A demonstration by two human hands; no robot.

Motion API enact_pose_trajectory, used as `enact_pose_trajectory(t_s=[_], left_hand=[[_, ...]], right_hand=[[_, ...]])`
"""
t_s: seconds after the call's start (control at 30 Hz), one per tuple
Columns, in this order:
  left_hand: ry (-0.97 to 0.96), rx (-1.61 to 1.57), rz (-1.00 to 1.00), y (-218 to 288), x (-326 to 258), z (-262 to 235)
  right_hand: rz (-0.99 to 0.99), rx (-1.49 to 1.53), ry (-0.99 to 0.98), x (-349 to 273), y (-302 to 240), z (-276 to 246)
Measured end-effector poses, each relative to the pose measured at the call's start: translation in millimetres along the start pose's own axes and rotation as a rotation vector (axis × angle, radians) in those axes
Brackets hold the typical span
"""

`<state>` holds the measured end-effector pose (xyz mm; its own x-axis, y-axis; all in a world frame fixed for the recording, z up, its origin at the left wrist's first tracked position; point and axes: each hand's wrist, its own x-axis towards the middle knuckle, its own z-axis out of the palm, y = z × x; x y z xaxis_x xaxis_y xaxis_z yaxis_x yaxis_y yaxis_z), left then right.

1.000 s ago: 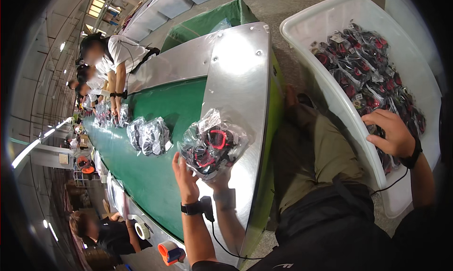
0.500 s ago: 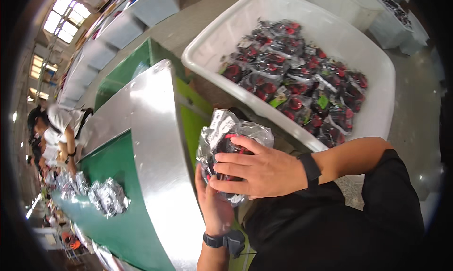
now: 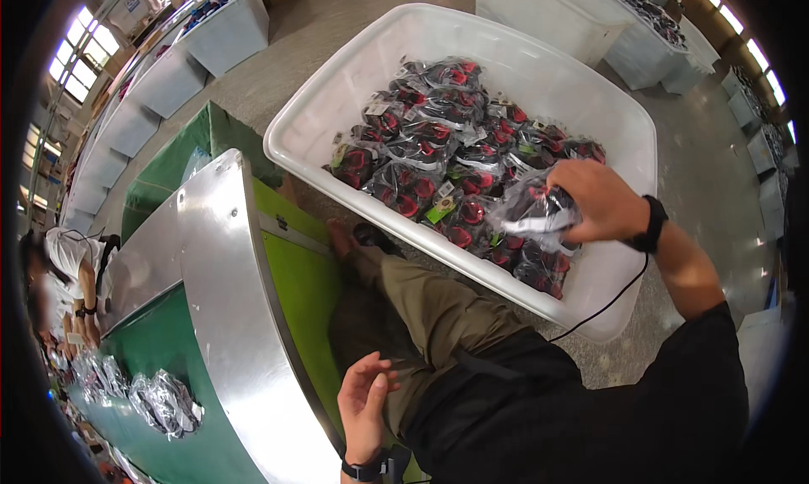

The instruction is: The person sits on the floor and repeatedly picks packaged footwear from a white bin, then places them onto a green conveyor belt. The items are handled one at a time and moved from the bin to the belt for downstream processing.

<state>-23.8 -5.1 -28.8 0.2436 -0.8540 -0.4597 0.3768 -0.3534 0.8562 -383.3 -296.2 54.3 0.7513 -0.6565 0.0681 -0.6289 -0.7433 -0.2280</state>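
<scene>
My right hand (image 3: 602,199) grips a clear plastic bag of black-and-red shoes (image 3: 531,213), its fingers over the bag's right side. Hand and bag are over the right part of a large white plastic tub (image 3: 291,117). Below them, many similar bagged shoes (image 3: 421,151) lie heaped in the tub, some with green or white tags. Whether the held bag touches the heap, I cannot tell. My left hand (image 3: 364,404) is apart from everything, in front of my lap beside the metal-edged table, with its fingers loosely bent and nothing in them. It is open.
At the left, a green conveyor belt (image 3: 156,341) with a shiny metal border (image 3: 227,265) carries clear-bagged items (image 3: 166,402). A person in white (image 3: 72,261) works beside it. A green bin (image 3: 190,139) stands beyond the metal end. More white tubs (image 3: 223,33) line the floor behind.
My right hand has carried the bagged shoes from in front of me to the tub on the right. My left hand has let go of the bag and dropped lower. The view has shifted.
</scene>
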Motion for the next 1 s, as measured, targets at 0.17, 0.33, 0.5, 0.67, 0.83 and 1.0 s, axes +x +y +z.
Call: enact_pose_trajectory(t_s=[0.17,0.33,0.5,0.67,0.83,1.0], left_hand=[[0.105,0.035,0.041,3,-16,-18],[0.172,0.121,0.081,12,-26,-22],[0.222,0.141,0.065,12,-35,-31],[-0.039,-0.217,0.135,20,-35,-48],[0.307,0.119,0.103,31,-38,-61],[0.329,0.2,0.279,29,-28,-104]], right_hand=[[0.13,-0.081,-0.172,11,72,31],[0.116,-0.097,0.001,38,111,76],[0.172,-0.077,-0.136,43,121,109],[0.201,0.082,-0.094,33,117,115],[0.026,0.176,-0.073,39,94,96],[-0.133,0.362,-0.044,45,27,75]])
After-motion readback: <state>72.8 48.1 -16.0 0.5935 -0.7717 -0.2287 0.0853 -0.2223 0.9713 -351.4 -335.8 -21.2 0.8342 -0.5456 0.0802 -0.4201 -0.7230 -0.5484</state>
